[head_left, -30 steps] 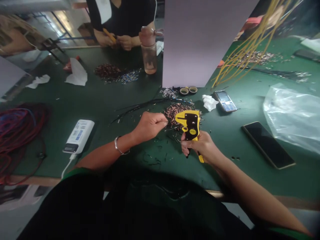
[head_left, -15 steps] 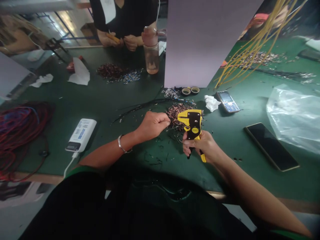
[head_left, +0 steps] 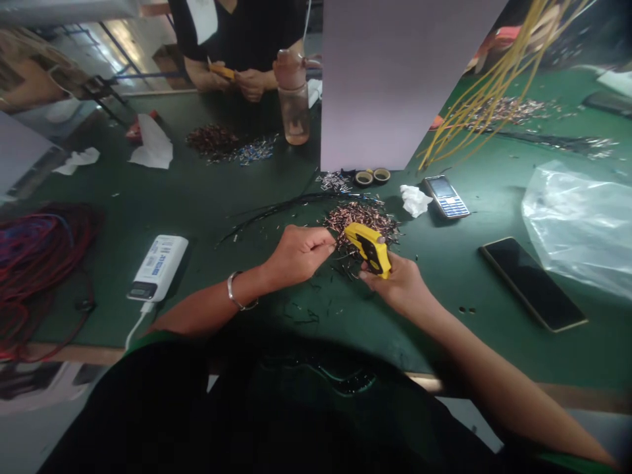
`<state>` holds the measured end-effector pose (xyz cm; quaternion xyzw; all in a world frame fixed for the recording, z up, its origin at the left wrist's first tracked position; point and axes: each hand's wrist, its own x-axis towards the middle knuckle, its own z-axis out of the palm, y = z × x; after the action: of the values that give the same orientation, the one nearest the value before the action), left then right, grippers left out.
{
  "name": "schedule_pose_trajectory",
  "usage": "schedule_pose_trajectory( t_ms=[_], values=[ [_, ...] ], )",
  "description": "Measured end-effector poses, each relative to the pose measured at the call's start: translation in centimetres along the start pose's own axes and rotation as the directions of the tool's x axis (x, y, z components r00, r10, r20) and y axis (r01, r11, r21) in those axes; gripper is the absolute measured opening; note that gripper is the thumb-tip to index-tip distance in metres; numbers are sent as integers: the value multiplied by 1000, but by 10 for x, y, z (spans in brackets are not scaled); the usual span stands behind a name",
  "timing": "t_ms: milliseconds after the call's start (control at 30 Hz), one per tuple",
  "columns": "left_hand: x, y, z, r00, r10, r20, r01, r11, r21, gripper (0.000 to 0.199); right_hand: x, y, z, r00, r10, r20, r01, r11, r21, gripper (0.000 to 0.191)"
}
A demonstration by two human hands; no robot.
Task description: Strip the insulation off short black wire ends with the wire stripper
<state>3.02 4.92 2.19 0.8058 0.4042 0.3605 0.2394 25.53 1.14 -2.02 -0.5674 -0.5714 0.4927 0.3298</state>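
My right hand point(head_left: 402, 280) grips a yellow and black wire stripper point(head_left: 368, 249), its head tilted over a pile of short copper-coloured wire pieces point(head_left: 360, 214). Left of the tool, my left hand point(head_left: 299, 253) is closed, thumb and forefinger pinched at the pile's near edge; what it holds is too small to tell. Behind both hands a bundle of long black wires point(head_left: 276, 207) curves across the green table point(head_left: 207, 197).
Silvery bits point(head_left: 333, 180) and two tape rolls point(head_left: 372, 177) lie by a pale divider point(head_left: 370, 85). A keypad phone point(head_left: 447, 196) and smartphone point(head_left: 533, 283) are right; a power bank point(head_left: 158, 266) and red cables point(head_left: 44, 270) left. Opposite, a person's hands point(head_left: 251, 84) work near a bottle point(head_left: 295, 108).
The wire stripper has turned in my right hand, from upright with its side facing me to tilted and foreshortened. My left hand keeps its pinch. The view has shifted slightly.
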Motion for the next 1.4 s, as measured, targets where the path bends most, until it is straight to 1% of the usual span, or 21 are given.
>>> schedule_pose_trajectory(
  t_ms=[67, 133, 167, 233, 300, 367, 433, 467, 500, 533, 567, 600, 633, 667, 733, 767, 833, 1000, 1167, 1300, 1400],
  values=[
    [5, -7, -3, 999, -53, -8, 53, 998, -22, 16, -2, -5, -2, 998, 27, 64, -33, 995, 97, 18],
    [10, -15, -6, 994, -106, -15, 105, 993, -61, 13, -4, -11, -4, 979, 29, 203, -78, 968, 237, 19],
    [12, -18, -6, 991, -128, -24, 126, 990, -65, 13, -5, -14, -4, 970, 25, 244, -97, 953, 287, 19],
    [13, -21, -5, 992, -123, -15, 122, 990, -70, 14, -5, -17, -3, 968, 33, 249, -117, 937, 329, 19],
    [11, -19, -1, 995, -97, 0, 96, 994, -57, 16, -3, -16, -1, 978, 55, 201, -116, 945, 305, 20],
    [5, -12, 5, 998, -62, 0, 62, 998, -31, 18, 1, -12, 0, 986, 69, 154, -106, 964, 244, 20],
    [-2, -2, 10, 1000, -19, 5, 19, 1000, -17, 19, 6, -8, -4, 994, 71, 85, -86, 978, 188, 20],
    [-6, 3, 12, 1000, 2, -10, -2, 1000, -16, 19, 8, -6, -9, 997, 69, 48, -76, 982, 174, 20],
    [-8, 7, 13, 999, 41, 36, -40, 999, -32, 18, 11, -5, -14, 998, 59, -25, -53, 982, 179, 19],
    [-9, 10, 13, 995, 69, 65, -67, 997, -33, 17, 13, -5, -21, 996, 55, -72, -39, 976, 213, 17],
    [-9, 11, 12, 994, 75, 79, -73, 997, -32, 17, 15, -5, -27, 990, 53, -131, -17, 965, 262, 17],
    [-9, 11, 10, 995, 64, 82, -61, 997, -36, 18, 16, -6, -32, 979, 22, -203, 44, 948, 316, 17],
    [-7, 9, 8, 998, 31, 60, -28, 999, -46, 20, 16, -6, -36, 973, -20, -229, 96, 941, 326, 16],
    [-4, 7, 6, 999, -17, 43, 19, 999, -48, 20, 15, -7, -38, 975, -45, -219, 116, 938, 325, 17],
    [0, 0, 1, 996, -94, 11, 94, 994, -53, 18, 11, -9, -36, 995, -44, -86, 73, 927, 368, 18],
    [2, -3, 0, 993, -116, -8, 115, 992, -55, 17, 9, -9, -33, 998, -43, -42, 56, 921, 386, 19],
    [4, -7, -2, 993, -118, -32, 117, 992, -37, 17, 6, -10, -27, 999, -38, 27, 23, 903, 429, 19],
    [3, -6, -2, 997, -15, -71, 20, 998, 64, 20, 1, -15, -20, 983, -46, 180, -44, 885, 464, 20],
    [4, -6, -6, 993, 108, -56, -98, 983, 157, 19, -1, -17, -13, 937, -75, 342, -115, 856, 504, 21],
    [5, -9, -8, 971, 236, -33, -216, 930, 296, 23, -1, -14, -9, 923, -90, 375, -145, 820, 554, 23],
    [5, -11, -7, 952, 305, -5, -279, 876, 394, 24, -1, -10, -8, 911, -114, 397, -140, 819, 556, 24]
  ],
)
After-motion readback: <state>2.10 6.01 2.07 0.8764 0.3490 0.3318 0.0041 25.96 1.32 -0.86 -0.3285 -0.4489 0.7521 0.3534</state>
